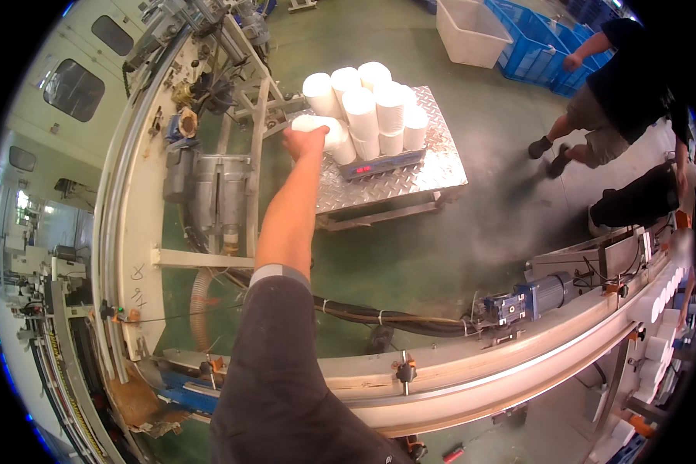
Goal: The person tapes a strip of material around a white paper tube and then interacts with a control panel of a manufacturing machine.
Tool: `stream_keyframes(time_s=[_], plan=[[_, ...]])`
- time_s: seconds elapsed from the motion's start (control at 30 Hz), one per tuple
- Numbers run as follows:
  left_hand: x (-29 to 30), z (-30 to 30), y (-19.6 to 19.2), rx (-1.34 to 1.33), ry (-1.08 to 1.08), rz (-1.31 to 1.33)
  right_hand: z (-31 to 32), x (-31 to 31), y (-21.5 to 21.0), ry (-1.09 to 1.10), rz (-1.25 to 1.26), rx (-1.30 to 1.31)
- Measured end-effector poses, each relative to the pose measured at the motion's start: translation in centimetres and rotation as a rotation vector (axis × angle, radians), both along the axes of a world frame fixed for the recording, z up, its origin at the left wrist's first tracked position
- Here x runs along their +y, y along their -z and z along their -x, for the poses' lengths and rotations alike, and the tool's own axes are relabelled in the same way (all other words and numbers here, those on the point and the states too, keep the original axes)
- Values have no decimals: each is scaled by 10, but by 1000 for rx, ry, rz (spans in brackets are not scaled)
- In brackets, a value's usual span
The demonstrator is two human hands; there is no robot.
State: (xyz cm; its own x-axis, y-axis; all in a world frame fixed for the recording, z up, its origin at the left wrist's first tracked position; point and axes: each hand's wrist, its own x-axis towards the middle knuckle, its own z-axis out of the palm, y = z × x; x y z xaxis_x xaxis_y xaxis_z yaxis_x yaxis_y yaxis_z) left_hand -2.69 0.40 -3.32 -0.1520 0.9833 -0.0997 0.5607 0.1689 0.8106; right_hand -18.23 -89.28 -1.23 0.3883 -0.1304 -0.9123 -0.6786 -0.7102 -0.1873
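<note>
My left hand (305,141) is stretched forward, its fingers closed around a white roll (314,123) that is tilted on its side. The held roll sits at the near left of a group of white rolls (361,114), touching them. Several of those rolls stand upright, some stacked on others. They rest on a flat weighing scale (383,165) with a lit red display on its front. Beneath the scale is a table with a silver diamond-plate top (441,147). My right hand is out of view.
A curved conveyor rail (472,394) crosses in front of me, with a blue motor (545,296) beyond it. Machine framing (259,155) stands left of the table. A white bin (472,35) and blue crates (530,46) are far right, near a walking person (626,85). White rolls (657,348) line the right edge.
</note>
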Motion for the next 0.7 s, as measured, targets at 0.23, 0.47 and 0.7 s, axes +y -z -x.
stream_keyframes(time_s=[0.23,0.47,0.7], plan=[[8,-37,-23,122,10,118,-10,16,3,-24,28,20],[34,-46,-9,75,82,125,-16,28,4,-47,18,14],[29,-12,3,-262,316,267,-19,37,18,-92,-43,3]])
